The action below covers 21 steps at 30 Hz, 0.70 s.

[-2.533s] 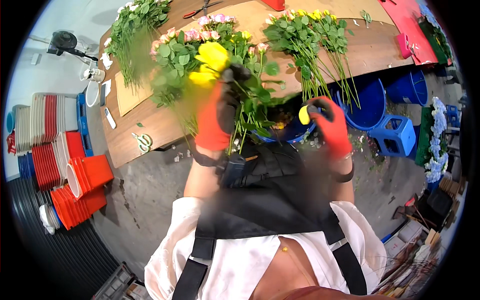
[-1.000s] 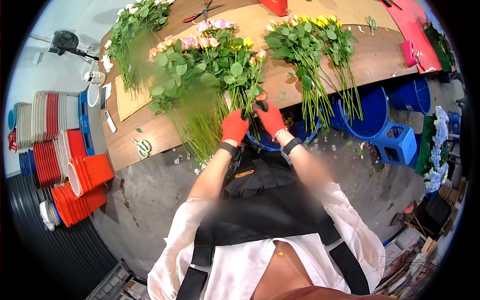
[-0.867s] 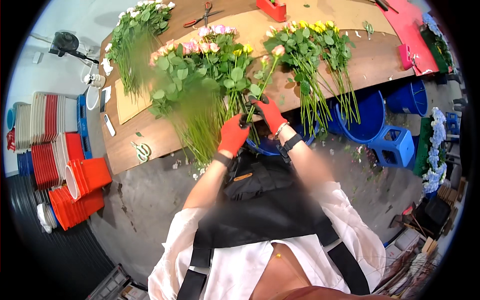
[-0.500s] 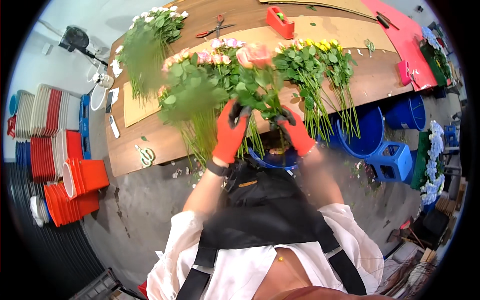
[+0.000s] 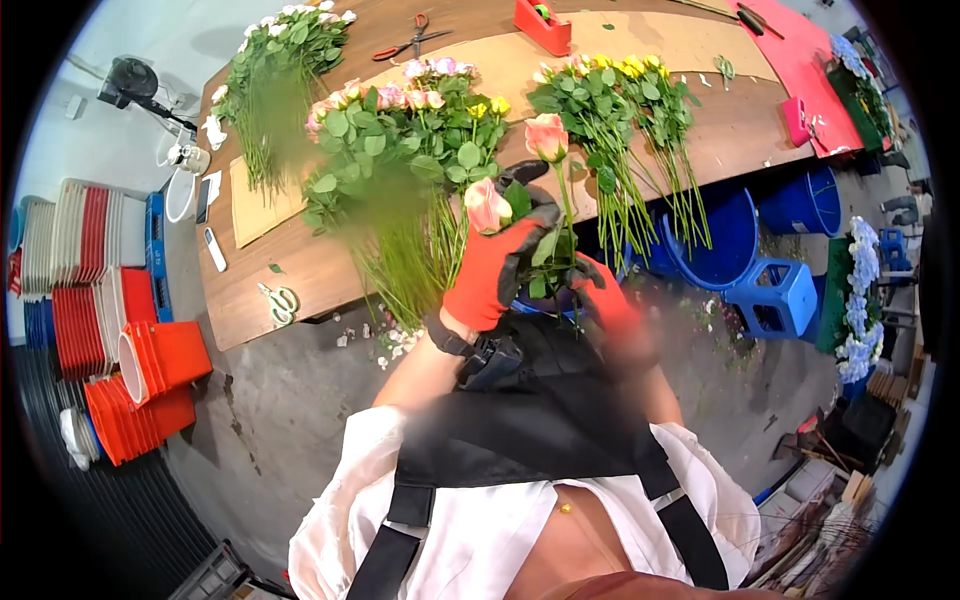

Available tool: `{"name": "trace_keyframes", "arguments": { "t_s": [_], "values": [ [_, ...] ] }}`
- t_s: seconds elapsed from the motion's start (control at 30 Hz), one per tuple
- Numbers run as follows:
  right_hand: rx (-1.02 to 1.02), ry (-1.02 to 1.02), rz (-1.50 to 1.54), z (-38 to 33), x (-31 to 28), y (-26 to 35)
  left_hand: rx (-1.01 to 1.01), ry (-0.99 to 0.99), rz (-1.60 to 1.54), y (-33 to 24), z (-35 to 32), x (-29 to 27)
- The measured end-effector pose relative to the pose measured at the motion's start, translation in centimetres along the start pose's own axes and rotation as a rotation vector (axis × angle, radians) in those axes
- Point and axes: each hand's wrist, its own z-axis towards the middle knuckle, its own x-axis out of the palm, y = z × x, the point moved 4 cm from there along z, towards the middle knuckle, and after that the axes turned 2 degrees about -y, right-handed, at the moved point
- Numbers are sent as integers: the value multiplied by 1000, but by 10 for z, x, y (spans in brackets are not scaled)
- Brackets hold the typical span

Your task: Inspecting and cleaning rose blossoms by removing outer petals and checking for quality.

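Note:
Both my hands wear red gloves with black palms. My left hand (image 5: 500, 255), at the table's front edge, is closed round a pink rose (image 5: 488, 206); the bloom leans toward me above the glove. A second peach-pink rose (image 5: 547, 138) stands upright just beyond, its leafy stem running down between my hands. On its lower stem and leaves, my right hand (image 5: 603, 295) has its fingers closed, slightly blurred. Left of them lies a bunch of pink roses (image 5: 390, 98) with long stems over the table edge. Bunches of yellow-tipped roses (image 5: 630, 68) lie to the right.
White roses (image 5: 285, 40) lie at the far left. Red-handled scissors (image 5: 410, 42), a red tape dispenser (image 5: 543, 28) and green-handled scissors (image 5: 280, 303) rest on the wooden table (image 5: 330, 280). Blue buckets (image 5: 715, 250) and a blue stool (image 5: 770, 300) stand under its right side.
The cluster of roses between my hands has parted into two blooms, one now low by the left glove. My right hand has come lower and nearer me.

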Motion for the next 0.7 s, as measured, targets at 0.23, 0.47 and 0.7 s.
{"name": "trace_keyframes", "arguments": {
  "t_s": [0.23,0.47,0.7],
  "values": [
    [60,100,147,16,-34,-95,-38,-22,45,13,4,-7],
    [114,125,144,15,-35,-95,-109,126,83,7,-7,3],
    [29,32,42,2,-38,-49,137,174,558,13,-11,-10]
  ]
}}
